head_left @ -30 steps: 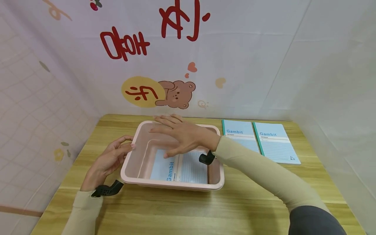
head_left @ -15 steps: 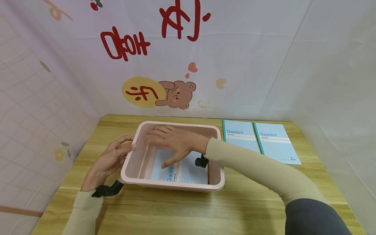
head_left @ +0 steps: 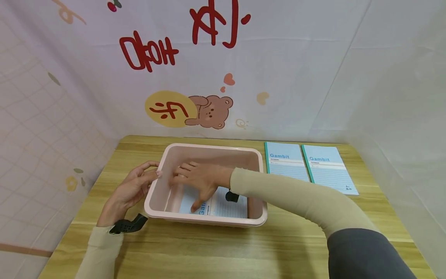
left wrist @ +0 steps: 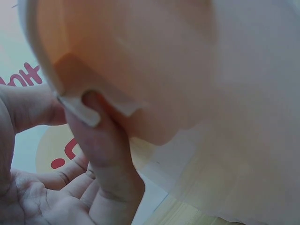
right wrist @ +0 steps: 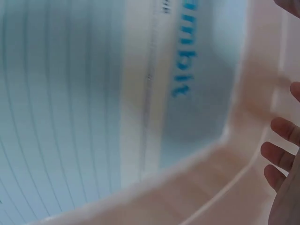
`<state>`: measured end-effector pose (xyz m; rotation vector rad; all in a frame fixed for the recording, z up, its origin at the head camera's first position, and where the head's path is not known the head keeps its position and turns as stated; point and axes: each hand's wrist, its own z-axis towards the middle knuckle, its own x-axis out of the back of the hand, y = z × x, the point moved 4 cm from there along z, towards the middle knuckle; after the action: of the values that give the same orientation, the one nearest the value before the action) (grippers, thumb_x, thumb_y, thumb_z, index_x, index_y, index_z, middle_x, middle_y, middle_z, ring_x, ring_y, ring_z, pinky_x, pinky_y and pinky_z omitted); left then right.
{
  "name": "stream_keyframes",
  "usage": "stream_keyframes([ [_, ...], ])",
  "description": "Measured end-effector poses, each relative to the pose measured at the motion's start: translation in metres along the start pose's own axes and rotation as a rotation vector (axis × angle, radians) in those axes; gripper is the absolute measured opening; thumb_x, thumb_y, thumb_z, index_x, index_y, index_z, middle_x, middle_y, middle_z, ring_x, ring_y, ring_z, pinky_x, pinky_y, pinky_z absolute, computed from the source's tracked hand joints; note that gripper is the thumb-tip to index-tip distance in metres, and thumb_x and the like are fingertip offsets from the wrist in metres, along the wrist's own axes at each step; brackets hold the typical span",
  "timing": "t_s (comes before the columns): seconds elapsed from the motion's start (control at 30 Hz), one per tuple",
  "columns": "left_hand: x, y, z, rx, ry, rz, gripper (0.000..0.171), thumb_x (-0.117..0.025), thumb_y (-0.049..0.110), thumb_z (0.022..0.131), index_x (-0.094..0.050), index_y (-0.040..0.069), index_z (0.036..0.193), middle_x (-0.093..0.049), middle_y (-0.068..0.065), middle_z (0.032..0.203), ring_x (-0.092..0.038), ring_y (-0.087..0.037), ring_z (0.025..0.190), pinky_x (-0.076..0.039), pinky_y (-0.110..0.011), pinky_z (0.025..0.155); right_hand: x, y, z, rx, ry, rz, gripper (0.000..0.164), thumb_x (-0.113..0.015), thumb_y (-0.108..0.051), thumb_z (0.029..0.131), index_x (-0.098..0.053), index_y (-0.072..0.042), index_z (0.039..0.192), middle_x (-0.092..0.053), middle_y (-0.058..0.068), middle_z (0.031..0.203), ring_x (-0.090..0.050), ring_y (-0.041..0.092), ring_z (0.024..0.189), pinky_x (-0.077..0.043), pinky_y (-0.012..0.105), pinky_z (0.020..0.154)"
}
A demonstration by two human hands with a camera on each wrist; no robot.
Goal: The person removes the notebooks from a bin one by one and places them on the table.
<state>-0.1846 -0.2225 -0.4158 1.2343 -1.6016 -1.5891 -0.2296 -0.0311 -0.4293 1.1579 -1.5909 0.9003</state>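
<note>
A pale pink plastic bin [head_left: 205, 220] stands on the wooden table, its rim pinched at the left side between the thumb and finger of my left hand [head_left: 130, 190]. The left wrist view shows that hand [left wrist: 105, 154] close up, curled at the lip of the bin [left wrist: 140, 51]. Inside lies a light blue Gambit notebook [head_left: 230, 205], flat and turned sideways. My right hand [head_left: 200, 180] reaches into the bin above the notebook, fingers spread toward the left wall and holding nothing. In the right wrist view the notebook [right wrist: 79, 103] fills the left, with fingertips [right wrist: 283, 129] at the right edge.
Two more Gambit notebooks with green spines, a nearer one [head_left: 287, 161] and an outer one [head_left: 329, 168], lie side by side to the right of the bin. A white printed curtain [head_left: 296, 69] rises behind the wooden table [head_left: 209, 252].
My right hand has moved down and slightly toward me, from over the bin's far rim to inside it, fingers spread. My left hand has stayed on the rim.
</note>
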Motion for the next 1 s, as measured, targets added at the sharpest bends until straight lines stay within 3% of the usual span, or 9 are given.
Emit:
stream_keyframes([
  [0.2, 0.002, -0.001, -0.001, 0.002, 0.018, 0.017, 0.020, -0.050, 0.007, 0.107, -0.046, 0.013, 0.126, -0.074, 0.000, 0.107, -0.074, -0.014, 0.094, -0.063, -0.033, 0.077, -0.016, -0.011, 0.010, 0.058, -0.071, -0.140, 0.098, -0.059, -0.082, 0.081, -0.024, -0.031, 0.157, -0.025, -0.001, 0.164, -0.023, 0.019, 0.152, -0.017, 0.040, 0.129],
  [0.4, 0.002, 0.000, 0.000, -0.001, 0.017, 0.023, 0.021, -0.051, 0.007, 0.107, -0.046, 0.011, 0.127, -0.075, -0.002, 0.106, -0.076, -0.017, 0.095, -0.063, -0.036, 0.077, -0.026, -0.017, 0.013, 0.060, -0.137, -0.265, 0.087, -0.058, -0.081, 0.080, -0.027, -0.038, 0.149, -0.027, -0.002, 0.158, -0.035, 0.016, 0.138, -0.031, 0.033, 0.119],
  [0.67, 0.001, 0.000, 0.001, -0.007, 0.014, 0.020, 0.021, -0.050, 0.007, 0.107, -0.046, 0.011, 0.126, -0.076, -0.002, 0.105, -0.076, -0.018, 0.093, -0.064, -0.036, 0.076, -0.027, -0.017, 0.010, 0.064, -0.147, -0.226, 0.078, -0.063, -0.077, 0.081, -0.035, -0.035, 0.141, -0.031, -0.001, 0.148, -0.039, 0.016, 0.127, -0.042, 0.028, 0.104],
  [0.87, 0.000, 0.000, 0.001, -0.005, 0.011, 0.011, 0.021, -0.051, 0.007, 0.107, -0.045, 0.011, 0.127, -0.075, -0.001, 0.105, -0.075, -0.017, 0.094, -0.063, -0.036, 0.077, -0.026, -0.017, 0.010, 0.068, -0.132, -0.232, 0.082, -0.062, -0.080, 0.079, -0.036, -0.032, 0.139, -0.034, -0.002, 0.146, -0.041, 0.015, 0.125, -0.044, 0.028, 0.101],
  [1.0, 0.000, 0.000, 0.001, -0.005, 0.014, 0.013, 0.021, -0.051, 0.007, 0.107, -0.045, 0.011, 0.126, -0.075, 0.000, 0.104, -0.075, -0.016, 0.094, -0.063, -0.036, 0.077, -0.023, -0.016, 0.010, 0.062, -0.106, -0.265, 0.085, -0.059, -0.085, 0.078, -0.037, -0.028, 0.136, -0.037, -0.004, 0.143, -0.043, 0.014, 0.124, -0.041, 0.030, 0.106],
])
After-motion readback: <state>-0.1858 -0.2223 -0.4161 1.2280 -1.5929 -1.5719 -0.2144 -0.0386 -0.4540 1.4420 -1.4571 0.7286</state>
